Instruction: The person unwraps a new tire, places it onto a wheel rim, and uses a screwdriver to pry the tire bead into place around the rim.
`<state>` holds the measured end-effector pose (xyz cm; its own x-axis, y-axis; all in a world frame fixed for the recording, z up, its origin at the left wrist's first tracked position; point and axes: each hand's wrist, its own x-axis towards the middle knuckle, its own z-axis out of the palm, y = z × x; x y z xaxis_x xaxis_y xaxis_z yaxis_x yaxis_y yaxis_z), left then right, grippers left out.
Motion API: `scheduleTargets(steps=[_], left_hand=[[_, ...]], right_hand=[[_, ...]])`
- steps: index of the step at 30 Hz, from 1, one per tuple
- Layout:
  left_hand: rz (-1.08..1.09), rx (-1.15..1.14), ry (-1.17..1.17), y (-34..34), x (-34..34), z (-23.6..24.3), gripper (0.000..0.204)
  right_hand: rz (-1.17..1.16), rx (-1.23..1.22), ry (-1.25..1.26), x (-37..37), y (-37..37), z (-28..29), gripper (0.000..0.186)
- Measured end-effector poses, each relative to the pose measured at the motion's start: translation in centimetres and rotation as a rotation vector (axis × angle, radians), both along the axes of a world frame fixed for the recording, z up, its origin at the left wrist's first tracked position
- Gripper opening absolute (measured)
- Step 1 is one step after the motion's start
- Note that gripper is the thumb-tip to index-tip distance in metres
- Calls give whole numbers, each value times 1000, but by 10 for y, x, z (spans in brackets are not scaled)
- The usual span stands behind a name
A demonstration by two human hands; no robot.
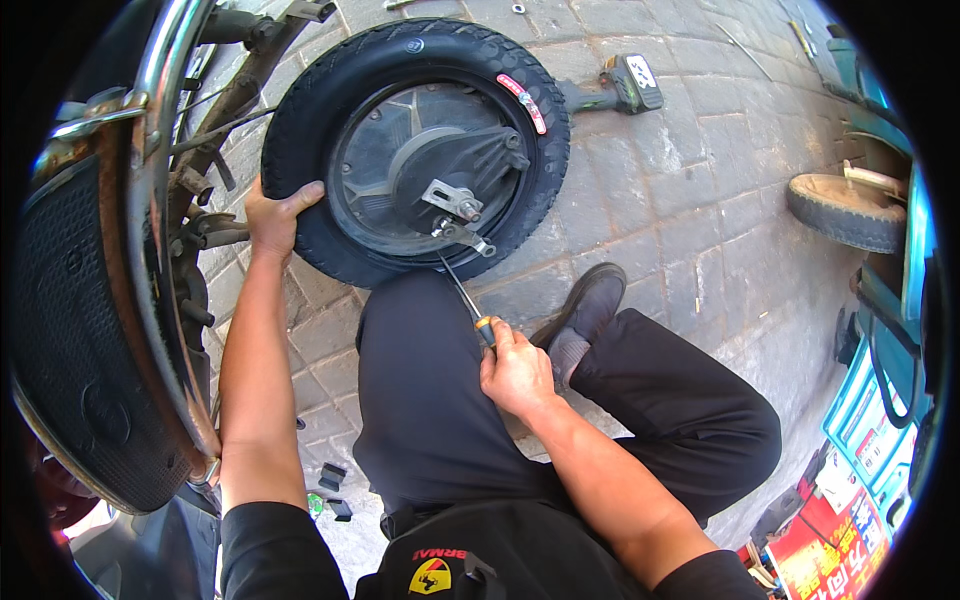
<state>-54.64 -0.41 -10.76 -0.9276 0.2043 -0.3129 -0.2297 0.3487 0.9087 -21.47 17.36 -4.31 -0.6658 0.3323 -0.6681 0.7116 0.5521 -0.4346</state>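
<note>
In front of my knees is a black tyre [300, 120] on a grey hub wheel [375, 130], with a brake plate and lever arm [465, 236] on its upper face. My left hand [275, 218] grips the tyre's left edge, thumb on the sidewall and fingers hidden underneath. My right hand [517, 372] is closed round the yellow and dark handle of a screwdriver [459, 285]. Its metal shaft reaches up to the near side of the wheel, where the tip meets the rim and tyre edge. Whether the tip is wedged in, I cannot tell.
A vehicle's footboard and chrome bar [160, 150] stand close on my left. Beyond the wheel lies a cordless power tool [630, 84] on the paving [700, 230]. To the right are a small worn wheel [848, 212], a blue vehicle and a red printed sign [830, 540].
</note>
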Motion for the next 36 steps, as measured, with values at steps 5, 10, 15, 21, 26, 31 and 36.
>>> scheduleTargets(steps=[5,10,15,21,26,31,36], left_hand=[[8,11,8,0,1,0,62],[-11,81,19,2,-1,-2,61],[4,83,17,1,-2,-6,61],[1,65,8,-2,-3,-9,61],[-4,64,26,-3,-3,-12,59],[-11,9,38,-5,-3,-10,57],[-3,13,19,-4,-3,-7,58]], right_hand=[[15,19,83,14,-3,-17,53],[30,48,135,28,-8,-36,55],[11,71,181,41,-18,-56,57],[-85,-100,-119,24,-27,-69,45],[-60,-159,-222,8,2,-41,34],[-55,-114,-295,-2,24,-44,31],[-169,-196,-342,3,35,-19,32]])
